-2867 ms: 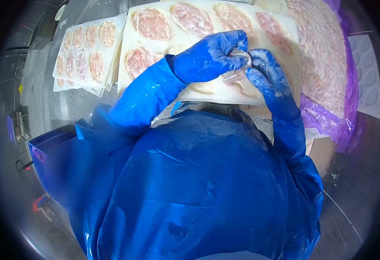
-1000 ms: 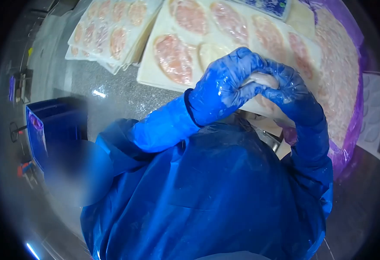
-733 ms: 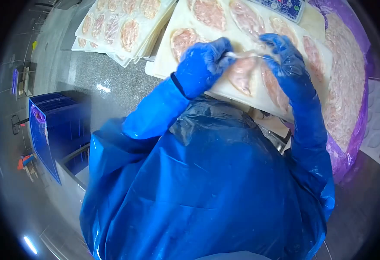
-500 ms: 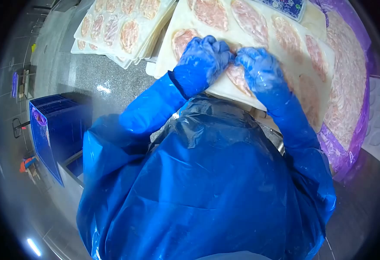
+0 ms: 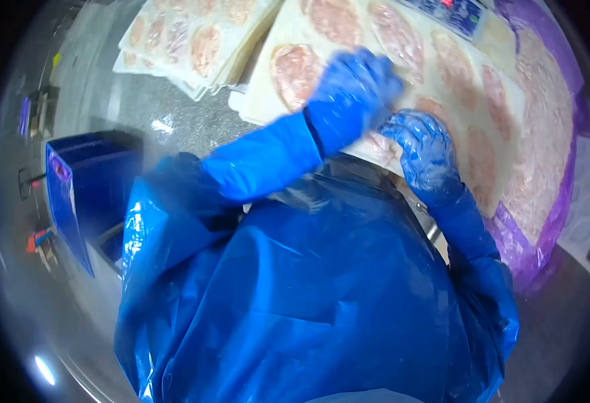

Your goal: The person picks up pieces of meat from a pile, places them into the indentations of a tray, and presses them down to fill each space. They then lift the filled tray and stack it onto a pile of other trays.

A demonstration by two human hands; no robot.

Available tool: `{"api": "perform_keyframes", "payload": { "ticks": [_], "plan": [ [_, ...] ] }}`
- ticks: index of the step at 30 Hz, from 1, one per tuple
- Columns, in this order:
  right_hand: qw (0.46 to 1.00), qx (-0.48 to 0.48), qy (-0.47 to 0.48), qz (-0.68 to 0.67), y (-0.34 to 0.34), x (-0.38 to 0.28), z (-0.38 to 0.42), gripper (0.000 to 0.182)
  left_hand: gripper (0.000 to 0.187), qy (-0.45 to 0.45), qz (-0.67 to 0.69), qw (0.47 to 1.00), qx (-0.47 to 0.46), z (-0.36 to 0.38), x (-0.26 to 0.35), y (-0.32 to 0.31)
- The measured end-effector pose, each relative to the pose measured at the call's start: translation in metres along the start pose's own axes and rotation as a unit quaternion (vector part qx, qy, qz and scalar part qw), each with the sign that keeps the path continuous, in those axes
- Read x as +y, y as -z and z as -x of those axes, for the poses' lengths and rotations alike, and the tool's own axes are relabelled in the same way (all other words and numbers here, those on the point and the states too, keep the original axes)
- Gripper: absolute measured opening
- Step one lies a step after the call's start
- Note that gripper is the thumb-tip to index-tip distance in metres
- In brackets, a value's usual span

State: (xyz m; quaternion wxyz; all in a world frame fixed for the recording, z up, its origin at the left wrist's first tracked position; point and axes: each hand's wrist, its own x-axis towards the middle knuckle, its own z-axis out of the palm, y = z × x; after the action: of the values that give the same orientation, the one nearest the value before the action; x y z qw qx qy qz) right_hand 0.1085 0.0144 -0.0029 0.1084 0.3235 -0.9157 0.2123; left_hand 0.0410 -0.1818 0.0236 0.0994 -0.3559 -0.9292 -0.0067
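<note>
A white sheet (image 5: 258, 101) with oval hollows full of pale pink meat lies in front of me. My left hand (image 5: 359, 87), in a wet blue glove and blurred by motion, is over the middle of the sheet, right of one meat oval (image 5: 297, 72). Its fingers point away and their grip is not clear. Close to it on the right, my right hand (image 5: 424, 144) rests at the near edge with curled fingers. Some pink meat (image 5: 379, 149) shows between the hands; whether either hand grips it is hidden.
More filled sheets (image 5: 204, 50) are stacked at the upper left. On the right lies a mass of meat (image 5: 537, 134) on purple plastic (image 5: 564, 201). A blue-and-white device (image 5: 453, 15) stands at the top. Blue crates (image 5: 97, 188) are at the left.
My left hand has moved right and uncovered the left meat oval. My right hand has shifted right and nearer to my body.
</note>
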Motion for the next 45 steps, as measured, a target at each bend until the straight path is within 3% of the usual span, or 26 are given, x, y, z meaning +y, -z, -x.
{"api": "perform_keyframes", "payload": {
  "ticks": [2,4,6,8,10,11,13,16,17,18,19,20,22,24,26,28,30,32,36,38,40,43,45],
  "plan": [
    [1.000,-0.006,0.005,0.007,-0.016,0.001,-0.009,0.023,0.023,-0.053,0.131,0.989,0.052,0.015,0.001,-0.046],
    [0.999,0.024,0.026,-0.010,-0.019,0.000,-0.023,0.023,0.020,0.001,0.074,0.996,0.045,0.017,-0.012,-0.043],
    [0.999,-0.009,-0.002,-0.044,-0.018,-0.002,-0.009,0.024,0.019,-0.015,0.150,0.987,0.064,0.014,-0.018,-0.043],
    [0.999,-0.031,0.024,0.018,-0.004,0.001,0.001,0.026,0.019,-0.003,0.138,0.989,0.053,0.009,-0.015,-0.045],
    [0.996,-0.081,0.009,0.038,0.011,-0.001,0.008,0.030,0.021,0.062,0.034,0.997,-0.022,0.007,-0.008,-0.042],
    [0.999,-0.013,0.018,0.035,0.011,-0.004,0.002,0.033,0.021,0.060,0.015,0.998,0.002,0.008,-0.008,-0.040],
    [0.999,-0.032,0.034,0.005,0.009,-0.003,0.012,0.034,0.022,0.053,0.018,0.997,0.055,0.015,-0.018,-0.037],
    [0.995,-0.089,0.031,-0.025,0.030,0.009,0.032,0.033,0.020,0.089,0.033,0.994,0.052,0.017,-0.020,-0.033],
    [0.996,-0.051,0.006,-0.074,0.041,0.018,0.044,0.027,0.031,0.133,0.034,0.990,0.013,0.016,-0.020,-0.029],
    [0.992,-0.012,-0.018,-0.121,0.050,0.031,0.056,0.022,0.031,0.132,0.033,0.991,0.014,0.016,-0.009,-0.033],
    [0.946,0.034,-0.088,-0.309,0.055,0.050,0.066,0.021,0.041,0.138,0.063,0.982,0.112,0.018,0.009,-0.043],
    [0.858,0.077,-0.154,-0.484,0.061,0.073,0.076,0.021,0.052,0.145,0.092,0.963,0.208,0.020,0.031,-0.049],
    [0.958,0.084,-0.170,-0.215,0.089,0.125,0.089,0.026,0.070,0.095,0.231,0.963,0.098,0.020,0.107,-0.042],
    [0.965,0.108,-0.206,-0.123,0.110,0.176,0.081,0.033,0.074,0.010,0.337,0.942,-0.001,0.010,0.146,-0.032],
    [0.962,0.164,-0.217,-0.033,0.111,0.208,0.068,0.033,0.075,0.033,0.290,0.956,0.041,0.005,0.134,-0.033],
    [0.965,0.142,-0.221,-0.003,0.101,0.252,0.071,0.031,0.078,0.092,0.150,0.975,0.133,-0.001,0.097,-0.032],
    [0.963,0.119,-0.239,0.037,0.096,0.271,0.078,0.030,0.079,0.140,0.125,0.982,0.038,0.001,0.079,-0.040],
    [0.947,0.150,-0.271,-0.090,0.097,0.270,0.072,0.030,0.079,0.111,0.136,0.984,0.023,0.005,0.081,-0.037],
    [0.951,0.108,-0.289,0.010,0.106,0.274,0.057,0.029,0.079,0.017,0.207,0.978,-0.013,0.027,0.073,-0.020],
    [0.952,0.075,-0.294,0.027,0.112,0.275,0.045,0.031,0.080,0.090,0.104,0.988,0.072,0.036,0.014,-0.024],
    [0.952,0.043,-0.298,0.046,0.109,0.280,0.039,0.033,0.080,0.182,0.021,0.983,0.017,0.051,-0.041,-0.036],
    [0.954,0.093,-0.235,0.164,0.108,0.300,0.033,0.039,0.079,0.180,0.038,0.983,0.010,0.062,-0.042,-0.033],
    [0.967,0.026,-0.144,0.207,0.119,0.313,0.030,0.040,0.080,0.175,0.048,0.983,-0.005,0.062,-0.030,-0.024]
  ]
}}
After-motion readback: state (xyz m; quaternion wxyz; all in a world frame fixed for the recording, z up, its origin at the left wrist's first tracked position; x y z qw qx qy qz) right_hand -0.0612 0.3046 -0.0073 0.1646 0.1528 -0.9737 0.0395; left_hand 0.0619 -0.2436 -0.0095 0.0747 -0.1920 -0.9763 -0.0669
